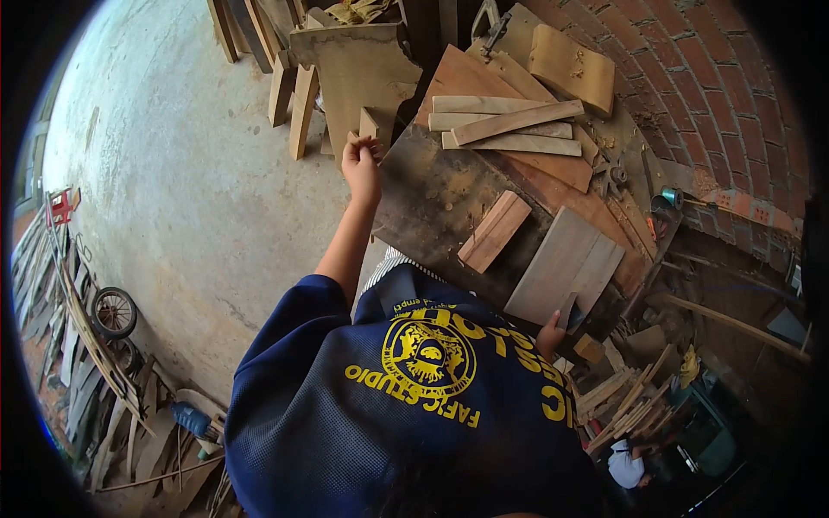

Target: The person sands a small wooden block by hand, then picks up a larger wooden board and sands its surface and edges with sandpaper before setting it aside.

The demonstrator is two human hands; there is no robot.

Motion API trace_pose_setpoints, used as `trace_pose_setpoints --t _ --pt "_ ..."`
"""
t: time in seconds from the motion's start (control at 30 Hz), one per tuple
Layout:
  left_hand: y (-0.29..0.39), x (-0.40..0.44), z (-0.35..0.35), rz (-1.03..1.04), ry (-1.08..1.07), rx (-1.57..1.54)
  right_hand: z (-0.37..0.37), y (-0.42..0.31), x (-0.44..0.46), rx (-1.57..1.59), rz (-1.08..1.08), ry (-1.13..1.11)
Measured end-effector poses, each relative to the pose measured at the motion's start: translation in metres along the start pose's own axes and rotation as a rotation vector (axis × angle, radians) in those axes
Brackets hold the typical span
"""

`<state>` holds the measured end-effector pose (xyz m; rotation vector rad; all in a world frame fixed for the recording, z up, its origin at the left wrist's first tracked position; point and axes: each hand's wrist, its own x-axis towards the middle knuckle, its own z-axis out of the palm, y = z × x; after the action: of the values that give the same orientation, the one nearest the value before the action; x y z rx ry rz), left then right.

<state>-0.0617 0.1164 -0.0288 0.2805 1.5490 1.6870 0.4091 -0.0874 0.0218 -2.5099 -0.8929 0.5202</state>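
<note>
My left hand [363,168] is raised past the table's left edge, its fingers pinched on a small flat piece of wood [369,123]. On the right, my right hand [550,335] is by the near edge of the table, closed on a thin, flat greyish piece [567,309] whose kind I cannot make out. Beside that hand lie pale flat boards [566,259], side by side on the worktable [432,194]. A reddish wood block [495,231] rests between my two hands. Farther back, several light wood strips [509,121] are stacked crosswise.
A curved wood block [572,69] and a metal clamp [495,33] are at the table's back, near a brick wall [691,78]. Wooden boards [367,73] stand beyond my left hand. Scrap wood [635,397] is piled at right, close to another person [626,464].
</note>
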Motion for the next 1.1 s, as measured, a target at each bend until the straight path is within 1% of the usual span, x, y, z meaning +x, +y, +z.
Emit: trace_pose_setpoints --t 0.03,0.07,0.13,0.2,0.23,0.3,0.33,0.4,0.43,0.47,0.53,0.6,0.63,0.67,0.73,0.77,0.87,0.93,0.97,1.0,1.1 --pt "0.002 0.014 -0.014 -0.065 0.057 0.012 -0.002 -0.008 -0.002 -0.011 0.007 0.003" --pt "-0.012 0.035 -0.036 -0.083 0.069 0.16 -0.005 -0.018 -0.003 -0.009 0.031 -0.019" --pt "-0.041 0.069 -0.075 -0.184 0.122 0.33 -0.006 -0.028 -0.004 -0.02 0.057 -0.036" --pt "-0.068 0.094 -0.104 -0.202 0.096 0.766 -0.006 -0.011 0.005 0.093 -0.061 -0.07" --pt "-0.075 0.102 -0.109 -0.213 0.099 0.754 -0.007 0.002 0.008 0.082 -0.072 -0.067" --pt "-0.093 0.108 -0.117 -0.299 -0.086 1.002 -0.015 0.024 0.014 -0.168 0.063 -0.165" --pt "-0.104 0.11 -0.117 -0.317 -0.08 0.993 -0.019 -0.002 0.007 -0.187 0.055 -0.167" --pt "-0.122 0.118 -0.116 -0.395 -0.242 1.266 -0.021 -0.053 -0.02 -0.245 0.105 -0.224" --pt "-0.142 0.126 -0.121 -0.399 -0.274 1.304 -0.016 -0.051 -0.018 -0.252 0.106 -0.239" --pt "-0.162 0.13 -0.123 -0.406 -0.311 1.344 -0.019 -0.045 -0.015 -0.249 0.153 -0.248" --pt "-0.166 0.135 -0.11 -0.508 -0.355 1.44 -0.018 -0.043 -0.011 -0.259 0.219 -0.257" --pt "-0.173 0.14 -0.102 -0.524 -0.351 1.528 -0.022 -0.054 -0.012 -0.404 0.279 -0.283" --pt "-0.176 0.144 -0.099 -0.528 -0.372 1.539 -0.022 -0.038 -0.007 -0.327 0.335 -0.195" --pt "-0.179 0.149 -0.094 -0.538 -0.365 1.577 -0.027 -0.023 -0.005 -0.329 0.352 -0.184" --pt "-0.186 0.156 -0.085 -0.554 -0.372 1.616 -0.033 -0.036 -0.004 -0.097 0.263 -0.373" --pt "-0.189 0.161 -0.082 -0.535 -0.39 1.64 -0.032 -0.035 -0.003 -0.054 0.26 -0.39" --pt "-0.201 0.168 -0.085 -0.51 -0.399 1.681 -0.03 -0.023 -0.004 -0.1 0.244 -0.381" --pt "-0.209 0.172 -0.092 -0.437 -0.451 1.687 -0.028 -0.017 -0.005 -0.133 0.209 -0.373" --pt "-0.215 0.172 -0.097 -0.395 -0.46 1.638 -0.029 -0.016 -0.005 -0.147 0.186 -0.368" --pt "-0.217 0.169 -0.1 -0.397 -0.465 1.635 -0.03 -0.015 -0.004 -0.151 0.186 -0.364" --pt "-0.222 0.165 -0.108 -0.375 -0.345 1.537 -0.029 -0.019 -0.005 -0.149 0.198 -0.364"
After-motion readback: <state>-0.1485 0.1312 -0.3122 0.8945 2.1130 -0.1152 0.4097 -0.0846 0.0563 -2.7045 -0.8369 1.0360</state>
